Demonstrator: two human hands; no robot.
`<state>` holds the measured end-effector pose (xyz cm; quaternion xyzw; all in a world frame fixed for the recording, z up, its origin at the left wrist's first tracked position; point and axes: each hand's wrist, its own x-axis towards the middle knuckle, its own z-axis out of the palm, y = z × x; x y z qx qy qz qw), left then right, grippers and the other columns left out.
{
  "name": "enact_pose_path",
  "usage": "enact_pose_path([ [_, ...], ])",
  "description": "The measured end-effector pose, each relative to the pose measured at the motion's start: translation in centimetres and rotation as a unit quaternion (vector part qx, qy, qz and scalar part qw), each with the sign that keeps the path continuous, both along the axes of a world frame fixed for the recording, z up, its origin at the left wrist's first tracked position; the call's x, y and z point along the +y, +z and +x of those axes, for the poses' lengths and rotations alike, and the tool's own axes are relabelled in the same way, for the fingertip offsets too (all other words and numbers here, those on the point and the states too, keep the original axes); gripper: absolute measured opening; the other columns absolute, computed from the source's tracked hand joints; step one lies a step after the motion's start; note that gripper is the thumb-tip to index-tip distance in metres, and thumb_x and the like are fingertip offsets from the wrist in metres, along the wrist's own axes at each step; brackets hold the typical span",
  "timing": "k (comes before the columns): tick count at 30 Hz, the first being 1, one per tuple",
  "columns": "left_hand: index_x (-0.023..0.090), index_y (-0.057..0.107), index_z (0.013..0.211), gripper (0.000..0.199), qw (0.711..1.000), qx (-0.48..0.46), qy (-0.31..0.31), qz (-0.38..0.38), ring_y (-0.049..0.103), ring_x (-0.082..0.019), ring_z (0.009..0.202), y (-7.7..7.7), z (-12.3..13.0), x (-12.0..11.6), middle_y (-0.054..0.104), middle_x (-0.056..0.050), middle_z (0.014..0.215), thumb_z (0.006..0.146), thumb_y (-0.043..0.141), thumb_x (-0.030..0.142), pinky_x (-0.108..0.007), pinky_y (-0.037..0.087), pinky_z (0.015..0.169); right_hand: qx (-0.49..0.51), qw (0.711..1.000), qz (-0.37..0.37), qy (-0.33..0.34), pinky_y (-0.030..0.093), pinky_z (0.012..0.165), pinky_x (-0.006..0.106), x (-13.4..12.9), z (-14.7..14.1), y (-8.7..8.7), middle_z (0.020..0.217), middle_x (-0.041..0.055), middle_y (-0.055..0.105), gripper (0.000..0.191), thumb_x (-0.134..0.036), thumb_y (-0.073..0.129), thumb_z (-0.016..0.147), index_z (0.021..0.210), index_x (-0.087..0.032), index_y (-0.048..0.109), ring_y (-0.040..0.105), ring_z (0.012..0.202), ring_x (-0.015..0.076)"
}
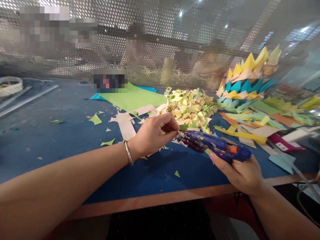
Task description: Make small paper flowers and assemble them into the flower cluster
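Observation:
A blue hot glue gun (217, 143) is in my right hand (241, 175), its nozzle pointing left. The fingers of my left hand (156, 135) are pinched together right at that nozzle. A small green paper piece (183, 127) shows at the left fingertips; its hold is partly hidden. Just behind the hands is a heap of small folded paper pieces (188, 108), mostly cream, yellow and green. Under the glue gun lies a dark red, slender tool (191, 145), mostly covered.
Green paper sheets (135, 96) lie at the back beside a cream paper strip (126, 125). A tiered, spiky paper piece (246, 81) stands back right. Coloured strips (247, 133) and a magenta-and-white power strip (285, 141) are at right. Perforated metal mesh (160, 50) rises behind the table.

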<state>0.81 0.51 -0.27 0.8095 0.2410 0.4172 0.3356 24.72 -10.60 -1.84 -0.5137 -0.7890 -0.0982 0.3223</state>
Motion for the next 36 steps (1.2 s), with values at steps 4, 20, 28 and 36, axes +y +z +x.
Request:
enact_pose_path([
  [4, 0.018, 0.059, 0.077, 0.004, 1.0, 0.0, -0.001, -0.006, 0.06, -0.009, 0.064, -0.09, 0.01, 0.04, 0.066, 0.0, 0.073, 0.078, 0.062, 0.015, -0.021, 0.05, 0.06, -0.005, 1.0, 0.013, 0.006, 0.054, 0.059, 0.027, 0.08, 0.02, 0.11, 0.074, 0.0013, 0.067, 0.012, -0.028, 0.057, 0.088, 0.077, -0.024, 0.061, 0.066, 0.06, 0.018],
  [20, 0.018, 0.06, 0.076, 0.005, 1.0, 0.005, 0.006, -0.002, 0.059, -0.009, 0.062, -0.02, 0.05, 0.05, 0.065, 0.001, 0.071, 0.078, 0.062, 0.013, -0.021, 0.049, 0.059, 0.0, 1.0, -0.002, -0.003, 0.053, 0.059, 0.029, -0.04, 0.46, -0.5, 0.08, 0.0033, 0.069, 0.011, -0.027, 0.056, 0.09, 0.08, -0.024, 0.062, 0.069, 0.071, 0.0212],
  [28, 0.018, 0.06, 0.077, 0.006, 1.0, 0.0, 0.003, -0.003, 0.059, -0.009, 0.062, -0.1, 0.01, 0.11, 0.065, 0.001, 0.071, 0.078, 0.063, 0.012, -0.021, 0.049, 0.059, 0.006, 1.0, -0.003, 0.008, 0.053, 0.059, 0.029, 0.01, 0.34, -0.51, 0.079, 0.0029, 0.069, 0.011, -0.024, 0.056, 0.089, 0.079, -0.023, 0.061, 0.069, 0.07, 0.0205],
  [36, 0.018, 0.06, 0.077, 0.006, 1.0, 0.008, 0.011, 0.0, 0.06, -0.01, 0.063, 0.0, -0.03, 0.17, 0.067, 0.0, 0.072, 0.078, 0.064, 0.013, -0.022, 0.049, 0.059, 0.012, 1.0, -0.004, 0.01, 0.053, 0.06, 0.028, 0.0, 0.4, -0.52, 0.079, 0.0026, 0.068, 0.011, -0.024, 0.057, 0.089, 0.079, -0.023, 0.06, 0.069, 0.07, 0.02],
])
